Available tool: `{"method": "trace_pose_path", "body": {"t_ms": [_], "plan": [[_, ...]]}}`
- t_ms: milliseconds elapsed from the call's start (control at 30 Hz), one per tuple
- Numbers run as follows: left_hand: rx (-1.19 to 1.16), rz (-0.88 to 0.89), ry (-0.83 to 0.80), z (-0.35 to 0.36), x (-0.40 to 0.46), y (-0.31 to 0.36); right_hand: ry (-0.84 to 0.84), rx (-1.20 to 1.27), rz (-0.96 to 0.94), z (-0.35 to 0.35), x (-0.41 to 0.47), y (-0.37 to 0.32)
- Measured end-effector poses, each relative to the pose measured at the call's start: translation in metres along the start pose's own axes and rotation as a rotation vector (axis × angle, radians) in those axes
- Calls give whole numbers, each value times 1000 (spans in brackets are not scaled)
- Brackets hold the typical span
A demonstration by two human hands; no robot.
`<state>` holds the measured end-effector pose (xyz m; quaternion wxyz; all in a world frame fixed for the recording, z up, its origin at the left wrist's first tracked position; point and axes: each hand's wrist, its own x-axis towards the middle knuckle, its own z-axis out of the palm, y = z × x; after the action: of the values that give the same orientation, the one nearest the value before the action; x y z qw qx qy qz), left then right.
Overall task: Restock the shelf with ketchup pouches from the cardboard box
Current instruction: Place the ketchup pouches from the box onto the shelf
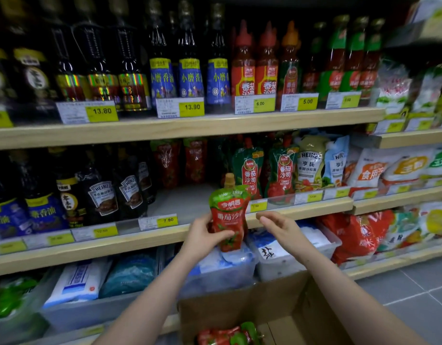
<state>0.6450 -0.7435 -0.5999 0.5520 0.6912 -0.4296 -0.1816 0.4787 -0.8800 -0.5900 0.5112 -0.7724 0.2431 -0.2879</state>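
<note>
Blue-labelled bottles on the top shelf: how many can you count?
3, side by side mid-shelf: left bottle, middle bottle, right bottle. More may stand hidden behind them.

1. The ketchup pouch (228, 215) is upright in the left hand (202, 235), right in front of the middle shelf's (165, 235) front edge.
2. The right hand (277, 224) is just to the pouch's right, not touching it.
3. Behind the pouch there's a bare patch of shelf, with bottles (102, 192) to the left and standing pouches (264, 170) to the right.
4. The cardboard box (239, 307) sits below the hands, with more pouches (229, 336) inside.
</note>
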Motion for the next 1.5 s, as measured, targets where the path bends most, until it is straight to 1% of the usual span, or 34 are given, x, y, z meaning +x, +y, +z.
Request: {"method": "trace_pose_path", "body": {"t_ms": [133, 233, 333, 533, 633, 700, 767, 867, 933, 1033, 1233, 1500], "plan": [[54, 171, 166, -22, 45, 32, 70, -136, -54, -12, 17, 0], [103, 206, 243, -33, 66, 36, 101, -299, -125, -19, 29, 6], [122, 143, 247, -40, 81, 30, 104, -400, -179, -23, 40, 12], [108, -74, 114, -46, 105, 2, 120, -566, -193, -22, 62, 30], [105, -121, 31, -47, 113, 1, 147, -656, -226, -19, 69, 39], [100, -141, 13, -46, 113, 2, 184, -683, -254, -16, 69, 43], [163, -128, 68, -44, 109, 0, 209, -686, -268, -12, 68, 45], [372, -78, 296, -27, 97, -3, 223, -722, -298, -8, 65, 46], [476, -82, 391, -10, 90, 0, 209, -735, -305, -5, 65, 46], [591, -119, 419, 5, 91, 2, 210, -724, -314, -1, 66, 48], [460, -178, 389, -7, 122, -6, 301, -888, -404, 1, 74, 53], [426, -179, 374, -17, 154, -19, 295, -934, -363, 0, 83, 51]]}}
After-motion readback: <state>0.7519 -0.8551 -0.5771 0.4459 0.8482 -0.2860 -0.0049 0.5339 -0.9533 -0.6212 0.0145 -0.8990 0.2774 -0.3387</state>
